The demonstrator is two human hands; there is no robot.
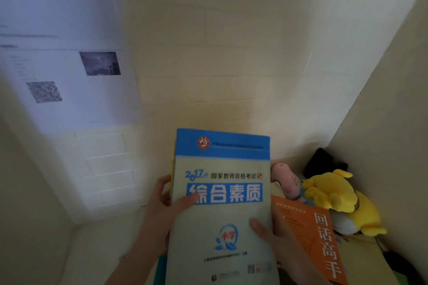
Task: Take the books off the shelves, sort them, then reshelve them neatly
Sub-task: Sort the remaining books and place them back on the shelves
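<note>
Blue book: a pale-covered exam guide with a blue top band (222, 192) is held upright in the near centre, its cover facing the camera and its top edge against the tiled wall (220, 65) behind it; thin yellow page edges show just behind its left side.
Left hand: the left hand (159, 208) grips the book's left edge, thumb laid across the cover, fingers curled round behind.
Right hand: the right hand (275, 240) grips the lower right edge, thumb on the cover, its fingers hidden behind.
Right edge: an orange book (322, 238) lies tilted just beside it, under the right wrist.
Far-right corner: a pink plush toy (286, 180), a yellow plush toy (333, 194) and a black object (320, 162) crowd against the side panel (393, 122).
Left: printed sheets (69, 71) hang on the wall.
Open room: bare wall above and left of the book; the right is hemmed in.
</note>
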